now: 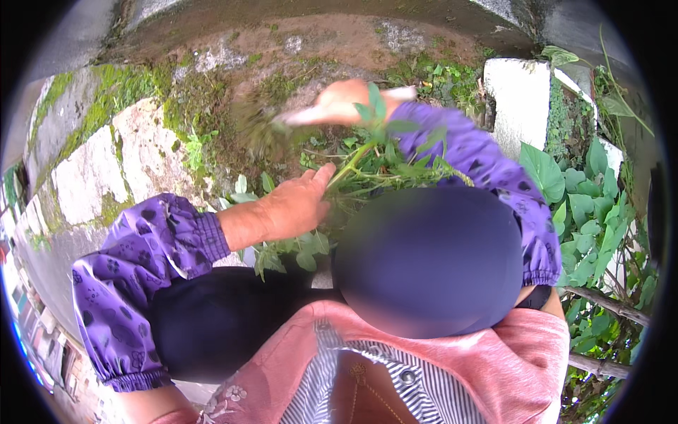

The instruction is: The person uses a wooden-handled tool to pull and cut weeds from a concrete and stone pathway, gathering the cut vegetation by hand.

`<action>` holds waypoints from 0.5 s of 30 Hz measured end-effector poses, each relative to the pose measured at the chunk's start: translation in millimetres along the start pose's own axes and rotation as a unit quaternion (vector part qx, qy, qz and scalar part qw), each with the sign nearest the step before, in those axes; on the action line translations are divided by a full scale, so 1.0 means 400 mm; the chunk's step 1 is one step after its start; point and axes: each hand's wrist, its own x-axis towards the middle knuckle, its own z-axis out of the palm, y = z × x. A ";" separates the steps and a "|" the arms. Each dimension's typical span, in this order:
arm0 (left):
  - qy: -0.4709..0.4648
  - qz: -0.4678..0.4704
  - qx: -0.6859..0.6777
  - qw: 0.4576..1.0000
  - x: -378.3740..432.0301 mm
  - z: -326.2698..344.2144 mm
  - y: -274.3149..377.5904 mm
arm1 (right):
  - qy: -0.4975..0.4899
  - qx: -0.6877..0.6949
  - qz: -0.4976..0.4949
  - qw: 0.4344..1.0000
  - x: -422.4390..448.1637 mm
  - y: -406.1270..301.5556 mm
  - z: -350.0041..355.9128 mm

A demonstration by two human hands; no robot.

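Observation:
A bunch of leafy green weeds (360, 159) is in my left hand (296, 206), its stems between thumb and fingers above my knees. Farther out, my right hand (344, 103) is blurred by motion over mossy, soil-covered ground (265, 114). A pale narrow shape extends left from it and a whitish end shows near its wrist; whether these are fingers or a held tool is unclear. Some leaves of the bunch overlap the right wrist. Purple patterned sleeve covers reach both wrists.
Mossy stone slabs (143, 143) lie at the left. A white block (516, 100) stands at the right, with broad-leaved plants (588, 212) and branches below it. A concrete ledge (318, 24) runs along the far side.

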 end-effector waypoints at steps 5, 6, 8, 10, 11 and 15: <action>0.014 0.017 -0.003 1.000 -0.001 0.006 -0.023 | 0.149 -0.115 -0.203 0.961 0.045 -0.005 0.100; 0.033 0.017 -0.014 0.999 -0.016 0.009 -0.027 | 0.073 -0.052 -0.058 0.994 0.000 0.003 0.034; 0.050 0.020 -0.019 0.998 -0.025 0.001 -0.019 | 0.132 0.132 0.103 0.977 -0.049 0.121 -0.016; 0.039 0.035 -0.037 0.998 -0.020 0.000 -0.010 | 0.206 -0.019 0.068 0.976 -0.046 0.268 -0.016; 0.034 0.044 -0.042 0.998 -0.020 -0.005 -0.009 | 0.207 0.008 0.079 0.975 -0.041 0.313 0.009; 0.008 0.032 -0.042 0.999 -0.008 0.002 -0.007 | 0.174 0.039 -0.002 0.984 -0.027 0.207 0.129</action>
